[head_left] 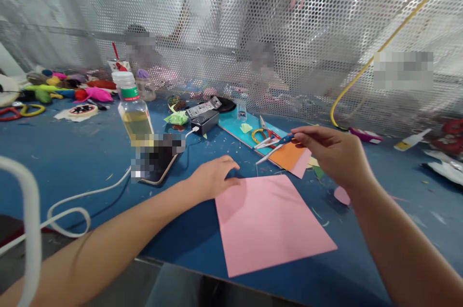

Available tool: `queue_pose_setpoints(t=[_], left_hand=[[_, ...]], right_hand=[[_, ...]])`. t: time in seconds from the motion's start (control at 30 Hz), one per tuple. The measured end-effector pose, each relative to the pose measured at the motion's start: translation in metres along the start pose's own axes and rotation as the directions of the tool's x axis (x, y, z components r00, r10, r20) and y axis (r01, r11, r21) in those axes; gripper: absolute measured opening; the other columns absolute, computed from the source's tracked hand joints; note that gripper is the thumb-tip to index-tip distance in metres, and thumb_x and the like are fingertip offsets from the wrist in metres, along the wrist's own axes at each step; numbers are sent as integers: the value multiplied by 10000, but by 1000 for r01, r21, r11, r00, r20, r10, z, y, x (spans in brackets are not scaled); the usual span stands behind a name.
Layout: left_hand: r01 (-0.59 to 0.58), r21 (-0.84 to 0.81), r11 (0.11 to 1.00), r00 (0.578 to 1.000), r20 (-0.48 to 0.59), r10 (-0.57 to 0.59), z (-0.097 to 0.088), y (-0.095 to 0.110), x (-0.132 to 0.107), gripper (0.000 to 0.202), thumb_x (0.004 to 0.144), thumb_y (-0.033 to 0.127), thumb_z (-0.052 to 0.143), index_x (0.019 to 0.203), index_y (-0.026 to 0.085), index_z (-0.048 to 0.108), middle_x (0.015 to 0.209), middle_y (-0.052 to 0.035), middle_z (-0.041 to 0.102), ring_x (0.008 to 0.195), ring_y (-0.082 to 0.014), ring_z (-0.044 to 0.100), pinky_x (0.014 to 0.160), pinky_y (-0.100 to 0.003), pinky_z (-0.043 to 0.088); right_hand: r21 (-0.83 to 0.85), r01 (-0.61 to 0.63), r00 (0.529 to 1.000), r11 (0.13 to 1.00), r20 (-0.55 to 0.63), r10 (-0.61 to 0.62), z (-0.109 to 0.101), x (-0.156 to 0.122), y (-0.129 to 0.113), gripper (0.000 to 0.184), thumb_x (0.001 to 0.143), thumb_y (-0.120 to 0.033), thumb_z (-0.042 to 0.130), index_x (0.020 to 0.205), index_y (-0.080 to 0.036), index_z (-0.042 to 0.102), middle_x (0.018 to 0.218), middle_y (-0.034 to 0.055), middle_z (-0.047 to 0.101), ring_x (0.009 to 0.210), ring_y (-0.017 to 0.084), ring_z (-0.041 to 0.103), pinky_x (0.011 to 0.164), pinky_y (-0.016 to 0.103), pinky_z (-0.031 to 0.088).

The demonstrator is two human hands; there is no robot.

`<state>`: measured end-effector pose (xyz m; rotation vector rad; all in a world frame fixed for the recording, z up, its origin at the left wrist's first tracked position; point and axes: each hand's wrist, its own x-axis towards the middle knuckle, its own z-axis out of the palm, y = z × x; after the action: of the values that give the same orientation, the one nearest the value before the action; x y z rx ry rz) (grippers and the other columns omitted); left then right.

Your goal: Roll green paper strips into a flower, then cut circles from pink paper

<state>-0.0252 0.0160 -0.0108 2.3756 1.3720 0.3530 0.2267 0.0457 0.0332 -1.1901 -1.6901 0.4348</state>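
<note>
A square pink sheet of paper lies flat by the table's front edge. At its upper left corner rests my left hand, its thumb apart from the fingers and nothing between them. My right hand is raised over the table, right of the paper, with fingertips pinched on the blue head of what looks like a drawing compass. Its two thin legs are spread and point left. Beneath and behind it are scissors with yellow and red handles, on a blue sheet and an orange sheet.
Left of the paper are a phone, a bottle of yellowish liquid and a white cable. A black box stands behind. A perforated metal screen borders the back. Right lie a glue bottle and paper scraps.
</note>
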Motion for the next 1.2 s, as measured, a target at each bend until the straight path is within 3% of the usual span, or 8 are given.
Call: queue_pose_setpoints(t=[0.1, 0.17, 0.33, 0.5, 0.63, 0.83, 1.2], left_hand=[[46, 105, 993, 999, -5, -46, -10, 6, -16, 450, 866, 328, 518, 1220, 51, 549, 1273, -201, 538, 1219, -343, 463, 1017, -476, 347], [76, 149, 986, 996, 39, -83, -13, 7, -28, 537, 829, 428, 559, 1188, 30, 577, 1249, -238, 556, 1206, -393, 471, 995, -529, 356], [82, 226, 971, 979, 163, -121, -5, 0, -50, 850, 773, 657, 504, 1397, 94, 371, 1494, -166, 299, 1363, -325, 307, 1092, -481, 275], [134, 183, 974, 983, 102, -154, 6, -6, -63, 1050, 669, 824, 408, 1434, 111, 306, 1517, -143, 242, 1391, -322, 244, 1131, -492, 190], [122, 151, 981, 989, 70, -134, 14, -7, -69, 1075, 666, 848, 353, 1442, 108, 281, 1532, -119, 205, 1413, -306, 181, 1151, -501, 122], [117, 141, 983, 990, 65, -127, 17, -8, -72, 984, 685, 832, 358, 1434, 195, 319, 1538, -113, 192, 1423, -284, 156, 1147, -506, 114], [112, 143, 983, 990, 66, -123, 18, -9, -70, 973, 696, 820, 366, 1433, 186, 319, 1538, -108, 189, 1423, -286, 153, 1147, -493, 100]], right_hand=[[46, -12, 998, 999, 68, 8, 1, -10, -12, 165, 745, -385, 665, 848, -273, 728, 796, 21, 720, 753, 214, 677, 750, 385, 553], [41, -12, 993, 999, 118, 7, 3, -14, -13, 189, 743, -393, 667, 862, -261, 733, 805, 29, 719, 762, 213, 677, 746, 382, 555], [1, 27, 967, 1000, 255, -27, 15, -21, -15, 209, 736, -386, 660, 812, -209, 743, 738, 50, 720, 706, 219, 676, 657, 356, 557], [0, 103, 921, 995, 378, -96, 26, -27, -28, 167, 781, -296, 610, 841, -204, 736, 769, 43, 741, 756, 211, 697, 691, 326, 575], [29, 146, 897, 989, 418, -145, 34, -25, -35, 141, 791, -235, 597, 835, -217, 730, 760, 24, 742, 744, 189, 703, 676, 283, 579], [52, 184, 848, 982, 497, -185, 44, -19, -39, 131, 792, -210, 599, 827, -208, 725, 713, 21, 729, 696, 172, 698, 637, 252, 574], [120, 243, 777, 963, 571, -267, 47, -13, -41, 146, 829, -239, 579, 866, -274, 716, 817, 0, 742, 739, 182, 697, 677, 298, 585]])
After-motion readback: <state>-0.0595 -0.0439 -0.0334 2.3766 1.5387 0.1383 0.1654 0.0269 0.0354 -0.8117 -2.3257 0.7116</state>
